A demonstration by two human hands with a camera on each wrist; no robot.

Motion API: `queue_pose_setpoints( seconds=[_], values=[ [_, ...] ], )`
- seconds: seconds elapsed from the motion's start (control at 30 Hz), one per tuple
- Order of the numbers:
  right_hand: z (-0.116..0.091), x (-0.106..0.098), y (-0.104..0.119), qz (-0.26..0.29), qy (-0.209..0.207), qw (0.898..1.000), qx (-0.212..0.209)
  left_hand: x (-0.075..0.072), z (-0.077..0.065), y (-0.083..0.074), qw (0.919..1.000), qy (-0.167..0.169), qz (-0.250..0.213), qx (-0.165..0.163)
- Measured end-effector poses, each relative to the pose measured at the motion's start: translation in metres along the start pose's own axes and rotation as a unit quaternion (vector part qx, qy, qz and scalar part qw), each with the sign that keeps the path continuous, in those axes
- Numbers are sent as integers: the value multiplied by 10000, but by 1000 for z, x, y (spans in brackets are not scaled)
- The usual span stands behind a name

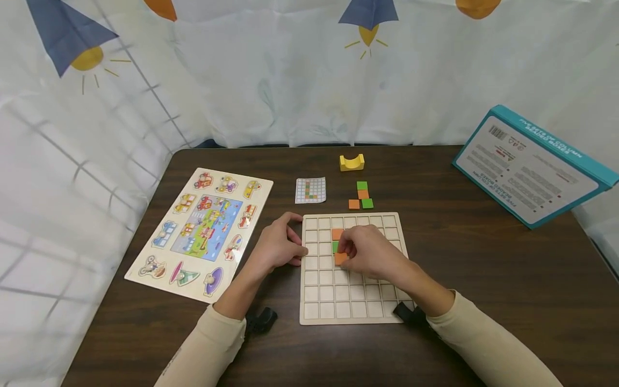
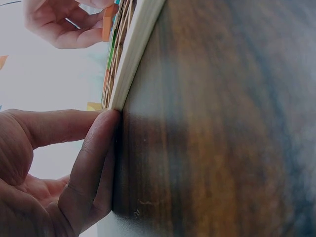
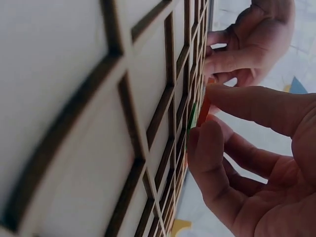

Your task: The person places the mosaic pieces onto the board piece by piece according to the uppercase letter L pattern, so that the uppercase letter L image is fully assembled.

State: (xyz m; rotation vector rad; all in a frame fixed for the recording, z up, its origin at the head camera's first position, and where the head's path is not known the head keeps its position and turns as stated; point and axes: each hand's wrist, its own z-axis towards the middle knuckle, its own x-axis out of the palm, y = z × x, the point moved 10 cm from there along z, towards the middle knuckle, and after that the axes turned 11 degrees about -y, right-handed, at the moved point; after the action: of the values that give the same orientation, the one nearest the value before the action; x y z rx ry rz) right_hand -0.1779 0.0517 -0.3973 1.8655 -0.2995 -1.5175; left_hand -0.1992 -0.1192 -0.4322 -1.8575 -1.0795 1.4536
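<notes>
One flat orange sq. tile (image 1: 339,259) is pinched by R hand (image 1: 371,251), thumb to fingers, just nearside of a flat green sq. tile (image 1: 335,247) over the pale wooden grid board (image 1: 342,293), w/ L hand (image 1: 279,243), fingers extended, touching its L edge.

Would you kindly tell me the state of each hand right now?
Left hand: open, fingers touching the board at its left edge.
Right hand: closed, pinching an orange tile.

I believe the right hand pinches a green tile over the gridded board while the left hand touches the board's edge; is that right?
Not quite: the tile in the right hand is orange, not green, as the head view shows; the rest stands.
</notes>
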Motion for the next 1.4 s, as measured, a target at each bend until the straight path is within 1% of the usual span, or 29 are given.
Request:
queue_pose_setpoints(
  seconds=[0.23, 0.5, 0.9, 1.1, 1.4],
  values=[
    [-1, 4, 1, -9, 52, 10000, -60, 0, 0, 1, 10000, 13, -10, -12],
    [0, 7, -1, 14, 123, 9999, -30, 1, -1, 1, 10000, 19, 24, -48],
    [-1, 6, 0, -37, 10, 9999, -115, 2, 0, 0, 10000, 10, 64, 23],
    [-1, 6, -1, -69, 16, 9999, -77, 2, 0, -1, 9999, 18, 100, 29],
    [0, 3, 3, -127, -138, 9997, -137, 0, 1, -2, 10000, 12, 71, 52]
  ],
)
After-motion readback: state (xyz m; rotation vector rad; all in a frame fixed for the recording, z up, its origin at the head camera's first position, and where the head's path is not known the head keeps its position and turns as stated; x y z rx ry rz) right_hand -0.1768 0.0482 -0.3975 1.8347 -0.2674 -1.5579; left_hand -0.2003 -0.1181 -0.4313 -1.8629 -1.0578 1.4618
